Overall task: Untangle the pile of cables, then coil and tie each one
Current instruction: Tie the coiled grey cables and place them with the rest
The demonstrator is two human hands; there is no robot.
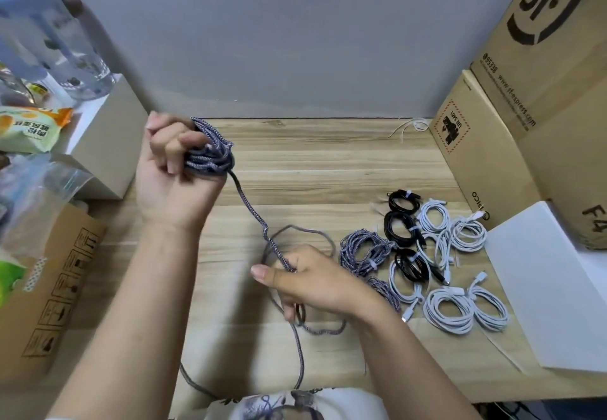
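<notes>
Now, from the head view, I am coiling the braided cable [249, 209]: my left hand [174, 170] is raised with its grip clamped around the coil [210, 153], and my right hand [305, 281] is low over the bench [328, 163], pinching the loose run. Next I judge another loop must be fed up. Tied cables [437, 255] lie to the right.

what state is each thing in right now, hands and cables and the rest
left hand: raised, gripping a coil
braided cable: partly coiled, its tail loose on the table
right hand: pinching the cable's free run
finished braided coil: coiled and tied
black coils: tied
white coils: coiled, lying flat
cardboard box: closed, upright
</notes>
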